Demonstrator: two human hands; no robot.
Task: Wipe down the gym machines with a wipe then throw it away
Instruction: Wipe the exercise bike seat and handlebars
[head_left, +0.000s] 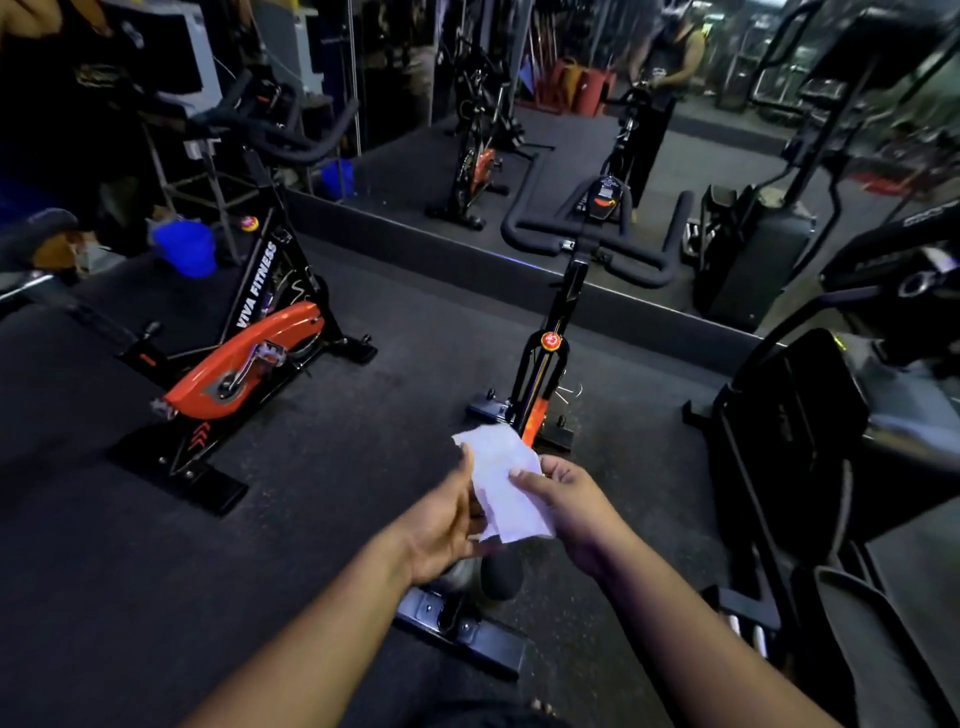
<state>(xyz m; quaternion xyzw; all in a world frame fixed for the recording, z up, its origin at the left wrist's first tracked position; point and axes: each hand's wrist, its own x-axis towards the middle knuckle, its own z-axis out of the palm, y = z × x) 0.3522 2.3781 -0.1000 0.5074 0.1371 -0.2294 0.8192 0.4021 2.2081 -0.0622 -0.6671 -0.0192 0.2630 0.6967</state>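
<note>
Both hands (519, 509) hold wipe (506, 483) lengthwise, pointing away.

ahead: spin bike (566, 312) blocks | left: 2nd bike (244, 358) | right: stepper (810, 415) | between: bare floor (405, 364) open

Dim, bluish indoor light with soft shadows on the floor (363, 467); wide-angle bending and blur at the edges, faint glare in the mirror (571, 78).

Thin, soft, creased white wipe (506, 486); glossy orange plastic bike cover (244, 358) at left; matt, grainy rubber floor (363, 467).
</note>
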